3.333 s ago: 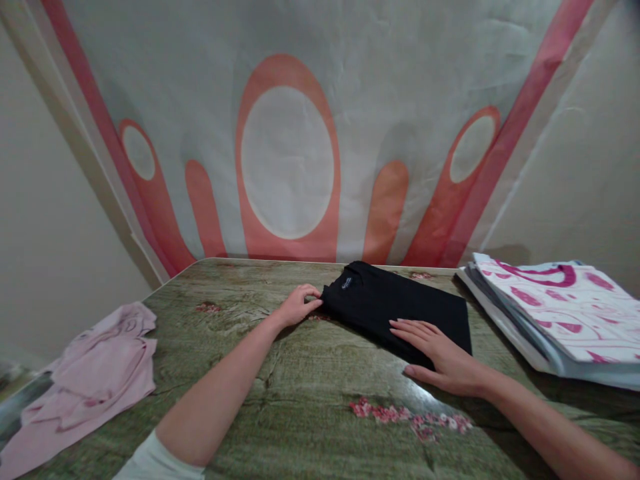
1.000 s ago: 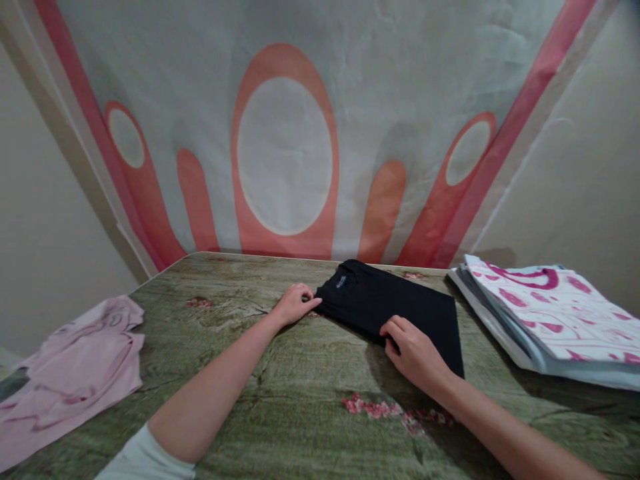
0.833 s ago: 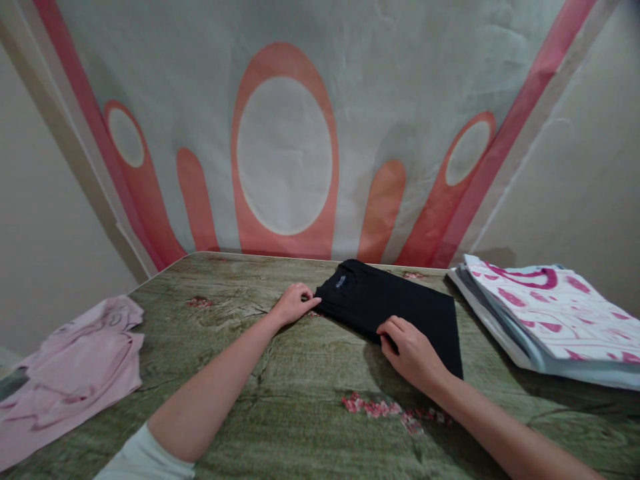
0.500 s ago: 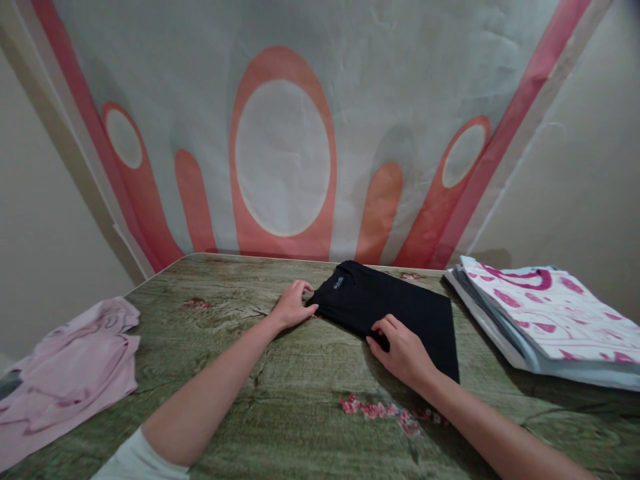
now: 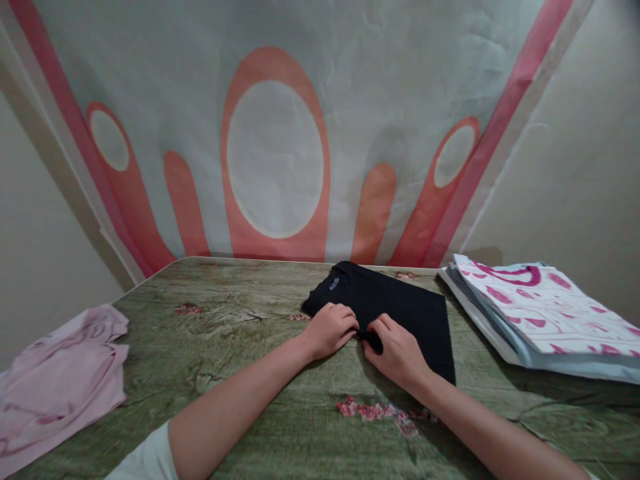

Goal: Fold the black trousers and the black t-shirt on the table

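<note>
A folded black T-shirt [image 5: 395, 305] lies on the green patterned table [image 5: 240, 360], its collar toward the far left. My left hand [image 5: 330, 329] rests on the shirt's near edge with the fingers curled. My right hand [image 5: 397, 351] is right beside it, fingers pinched on the same near edge of the black fabric. The two hands nearly touch each other.
A stack of folded clothes [image 5: 540, 313] with a white and pink printed top sits at the right. A crumpled pink garment [image 5: 60, 370] lies at the table's left edge. A banner [image 5: 280, 133] with orange shapes hangs on the wall behind.
My left hand slid from the shirt's collar corner rightward along the near edge to meet my right hand. My right hand went from lying flat to pinching the edge.
</note>
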Motion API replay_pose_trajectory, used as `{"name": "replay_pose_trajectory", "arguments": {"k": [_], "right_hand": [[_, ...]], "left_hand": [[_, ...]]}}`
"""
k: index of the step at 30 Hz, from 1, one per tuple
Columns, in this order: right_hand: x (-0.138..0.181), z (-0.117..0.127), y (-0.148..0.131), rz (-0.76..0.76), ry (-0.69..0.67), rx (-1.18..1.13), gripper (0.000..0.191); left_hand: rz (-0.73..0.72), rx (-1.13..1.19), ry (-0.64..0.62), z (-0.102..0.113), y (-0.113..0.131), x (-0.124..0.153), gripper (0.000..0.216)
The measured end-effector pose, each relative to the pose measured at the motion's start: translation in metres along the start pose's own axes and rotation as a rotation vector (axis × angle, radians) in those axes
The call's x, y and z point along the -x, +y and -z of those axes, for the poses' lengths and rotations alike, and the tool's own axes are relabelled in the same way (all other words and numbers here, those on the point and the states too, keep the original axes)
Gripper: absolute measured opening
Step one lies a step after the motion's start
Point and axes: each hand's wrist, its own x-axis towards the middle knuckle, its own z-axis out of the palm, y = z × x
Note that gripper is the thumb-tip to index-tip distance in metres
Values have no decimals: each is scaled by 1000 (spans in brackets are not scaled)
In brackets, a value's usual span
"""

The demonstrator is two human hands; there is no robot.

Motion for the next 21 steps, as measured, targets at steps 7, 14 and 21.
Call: {"name": "replay_pose_trajectory", "arguments": {"k": [7, 14, 21], "right_hand": [[-1, 1, -1, 16, 16, 56, 10], [-1, 4, -2, 31, 49, 65, 7], [-3, 3, 1, 16, 66, 98, 9]], "left_hand": [[33, 126, 25, -5, -1, 2, 12], [18, 232, 67, -5, -1, 4, 11], [56, 176, 100, -6, 0, 1, 11]]}}
